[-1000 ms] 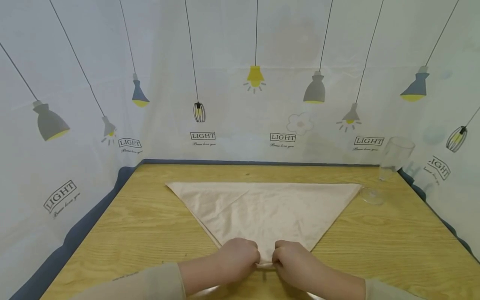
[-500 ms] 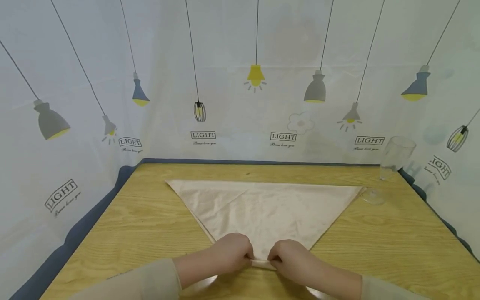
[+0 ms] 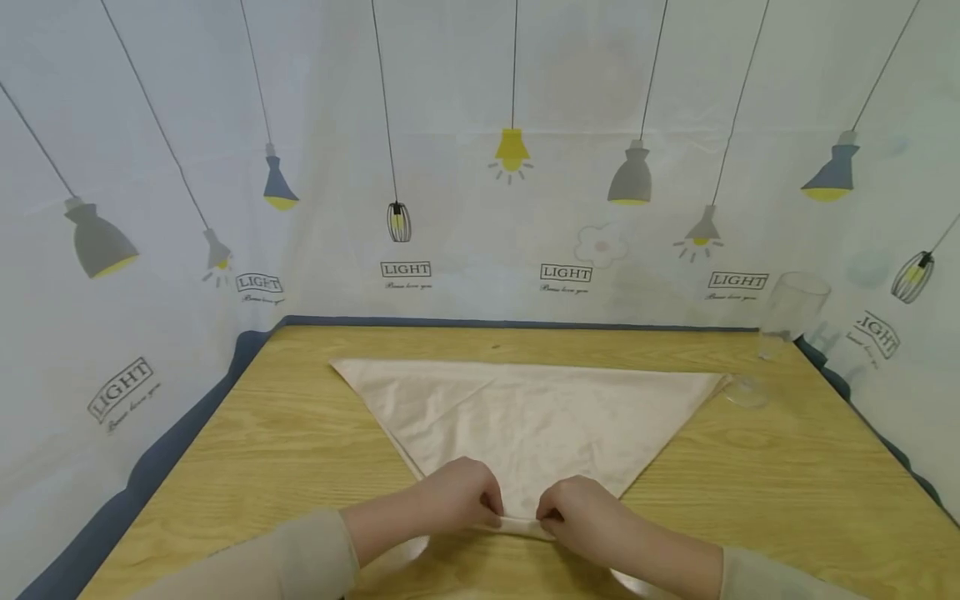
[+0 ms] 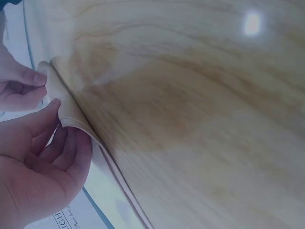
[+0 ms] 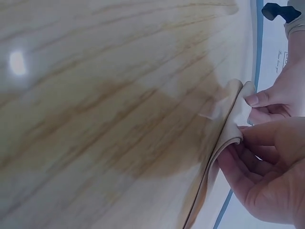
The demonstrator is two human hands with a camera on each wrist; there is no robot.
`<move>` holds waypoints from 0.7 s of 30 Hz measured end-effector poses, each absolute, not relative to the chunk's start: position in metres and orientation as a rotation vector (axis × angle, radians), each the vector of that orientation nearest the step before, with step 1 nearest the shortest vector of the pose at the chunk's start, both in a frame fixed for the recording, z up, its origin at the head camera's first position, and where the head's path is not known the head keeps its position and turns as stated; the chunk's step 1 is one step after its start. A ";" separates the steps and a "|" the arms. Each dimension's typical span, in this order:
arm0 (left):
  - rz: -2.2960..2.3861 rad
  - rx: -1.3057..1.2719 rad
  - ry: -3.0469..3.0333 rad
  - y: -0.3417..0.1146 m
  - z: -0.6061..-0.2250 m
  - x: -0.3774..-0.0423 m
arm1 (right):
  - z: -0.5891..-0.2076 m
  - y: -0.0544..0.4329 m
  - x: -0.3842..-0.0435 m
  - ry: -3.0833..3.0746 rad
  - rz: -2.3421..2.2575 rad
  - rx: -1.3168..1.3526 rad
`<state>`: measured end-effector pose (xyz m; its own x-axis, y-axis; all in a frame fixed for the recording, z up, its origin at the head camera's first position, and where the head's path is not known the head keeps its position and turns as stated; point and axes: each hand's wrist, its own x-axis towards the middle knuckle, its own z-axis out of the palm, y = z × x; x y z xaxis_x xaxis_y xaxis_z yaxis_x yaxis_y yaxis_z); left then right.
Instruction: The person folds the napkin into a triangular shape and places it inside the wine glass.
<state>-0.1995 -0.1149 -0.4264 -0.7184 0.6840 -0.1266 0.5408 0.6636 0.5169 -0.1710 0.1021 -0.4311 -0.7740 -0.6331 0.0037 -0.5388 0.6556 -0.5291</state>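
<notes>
A pale beige cloth napkin (image 3: 540, 425) lies in a triangle shape, its long side at the back and its narrower end toward me. That near end is turned over into a short, narrow band. My left hand (image 3: 457, 500) pinches the band's left end between thumb and fingers. At the other end, my right hand (image 3: 585, 521) pinches the same band. Both wrist views show thumbs on top of the folded cloth edge (image 4: 69, 107) and curled fingers beneath or behind it. A small gap of band shows between the hands.
A clear stemmed glass (image 3: 793, 304) stands at the back right, its foot close to the napkin's right corner. The wooden table (image 3: 285, 433) is enclosed by a white curtain (image 3: 465, 67) printed with lamps, with a blue border along the table's edges.
My left hand has shifted left and slightly away from me along the folded edge, widening the visible band. The right hand has moved slightly left. The napkin's right corner has dipped a little toward me.
</notes>
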 end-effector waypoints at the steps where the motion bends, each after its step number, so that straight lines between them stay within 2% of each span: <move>1: 0.659 0.962 2.554 -0.115 -0.426 -0.200 | -0.431 0.102 -0.171 2.690 -0.778 -0.959; 15: 0.613 0.875 2.581 -0.110 -0.430 -0.208 | -0.429 0.103 -0.180 2.577 -0.848 -0.876; 21: 0.437 0.998 2.661 -0.106 -0.428 -0.207 | -0.432 0.101 -0.180 2.636 -0.704 -0.943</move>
